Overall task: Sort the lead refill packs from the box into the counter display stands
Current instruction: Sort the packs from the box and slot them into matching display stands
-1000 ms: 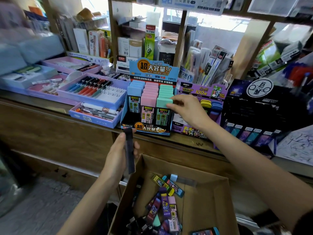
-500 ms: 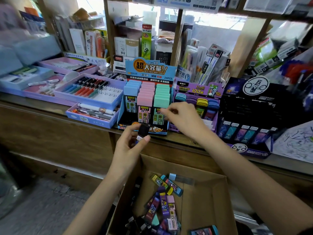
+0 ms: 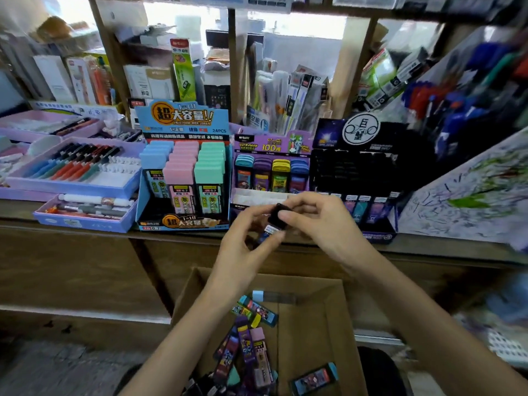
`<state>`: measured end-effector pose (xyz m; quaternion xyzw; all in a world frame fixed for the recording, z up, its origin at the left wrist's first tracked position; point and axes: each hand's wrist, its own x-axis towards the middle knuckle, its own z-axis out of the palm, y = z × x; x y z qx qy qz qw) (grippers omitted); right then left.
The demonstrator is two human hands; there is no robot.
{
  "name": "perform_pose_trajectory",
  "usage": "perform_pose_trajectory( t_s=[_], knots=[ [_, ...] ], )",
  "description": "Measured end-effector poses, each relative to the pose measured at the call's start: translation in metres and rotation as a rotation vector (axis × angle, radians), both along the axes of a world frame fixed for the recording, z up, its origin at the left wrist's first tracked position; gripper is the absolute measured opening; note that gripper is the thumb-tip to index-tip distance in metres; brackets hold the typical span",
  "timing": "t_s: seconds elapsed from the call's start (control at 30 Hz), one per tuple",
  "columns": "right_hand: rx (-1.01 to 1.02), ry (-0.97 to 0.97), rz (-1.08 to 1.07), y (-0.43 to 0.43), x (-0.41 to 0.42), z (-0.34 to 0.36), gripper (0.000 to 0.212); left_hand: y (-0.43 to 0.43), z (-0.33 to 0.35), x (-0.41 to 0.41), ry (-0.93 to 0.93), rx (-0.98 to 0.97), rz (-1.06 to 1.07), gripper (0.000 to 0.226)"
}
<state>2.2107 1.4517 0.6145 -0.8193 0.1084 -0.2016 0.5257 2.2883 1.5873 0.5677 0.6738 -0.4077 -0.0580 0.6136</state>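
A black-capped pack (image 3: pixel 274 224) tilts before the display stands (image 3: pixel 183 118); colourful packs (image 3: pixel 248 347) litter the cardboard box (image 3: pixel 314 324).

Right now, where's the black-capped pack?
The black-capped pack is centre of the head view, pinched by left hand and right hand, before the purple display stand.

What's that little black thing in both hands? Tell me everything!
A slim black plastic-looking lead refill pack with a cap on top and a white-and-blue label below. It tilts, cap uppermost. The left hand pinches its lower end; the right hand holds the cap, in front of the purple cardboard display stand.
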Motion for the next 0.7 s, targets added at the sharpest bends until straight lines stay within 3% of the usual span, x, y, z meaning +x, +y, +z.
perform_pose_trajectory(
  t_s=[0.13,0.43,0.7],
  knots=[
    [-0.011,-0.052,-0.145,-0.053,-0.031,0.017,0.016,-0.031,-0.001,-0.006,-0.141,0.187,-0.008,0.053],
    [-0.379,-0.034,-0.424,-0.164,-0.091,0.045,0.011,-0.081,-0.011,0.011,-0.376,0.442,0.111,0.05],
    [-0.511,0.053,-0.31,-0.172,-0.088,0.029,0.017,-0.1,-0.022,0.012,-0.606,0.61,0.273,0.053]
  ],
)
